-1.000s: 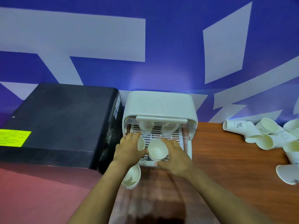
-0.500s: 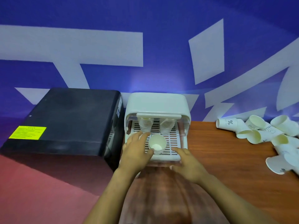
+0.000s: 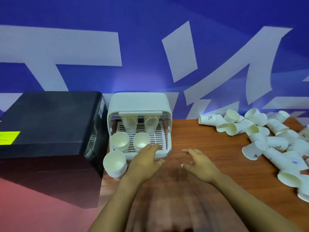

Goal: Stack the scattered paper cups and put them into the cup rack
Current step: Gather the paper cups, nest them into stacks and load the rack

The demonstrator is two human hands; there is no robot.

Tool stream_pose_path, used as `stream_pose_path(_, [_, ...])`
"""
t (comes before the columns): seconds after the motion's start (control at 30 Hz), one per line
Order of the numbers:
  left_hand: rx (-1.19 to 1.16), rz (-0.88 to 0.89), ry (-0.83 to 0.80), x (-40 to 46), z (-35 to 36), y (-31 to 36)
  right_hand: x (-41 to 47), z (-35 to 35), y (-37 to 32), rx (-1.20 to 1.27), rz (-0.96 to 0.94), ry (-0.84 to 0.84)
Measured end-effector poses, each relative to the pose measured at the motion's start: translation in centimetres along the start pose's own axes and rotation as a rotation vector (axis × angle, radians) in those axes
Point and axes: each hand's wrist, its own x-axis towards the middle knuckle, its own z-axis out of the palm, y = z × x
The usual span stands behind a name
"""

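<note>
The white cup rack (image 3: 139, 102) stands at the back of the wooden table with its slatted tray (image 3: 158, 137) pulled out. Two cup stacks (image 3: 129, 124) stand upside down at the tray's back, and two upright stacks (image 3: 120, 141) stand at its front. Another upright stack (image 3: 114, 164) stands on the table, left of the tray's front. My left hand (image 3: 145, 160) lies empty by the tray's front edge, fingers relaxed. My right hand (image 3: 199, 163) hovers empty over the table, fingers spread. Several loose paper cups (image 3: 260, 136) lie scattered at the right.
A black box-shaped machine (image 3: 50, 123) with a yellow label sits directly left of the rack. A blue and white wall (image 3: 150, 47) stands behind everything. The wooden table (image 3: 192, 190) runs from the rack toward me and off to the right.
Both hands have let go of the cup stack in the tray and drawn back toward me. The right hand has shifted right, away from the rack. The view has swung right.
</note>
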Motion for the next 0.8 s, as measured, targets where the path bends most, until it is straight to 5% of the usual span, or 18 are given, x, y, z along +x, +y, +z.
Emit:
stream_pose_path(0.27, [0.043, -0.052, 0.018, 1.8, 2.3, 3.3, 0.8, -2.1, 3.8, 0.065, -0.065, -0.026])
stream_pose_path(0.8, [0.094, -0.063, -0.168, 10.8, 20.8, 20.9, 0.0, -16.0, 30.2, 0.135, 0.112, 0.002])
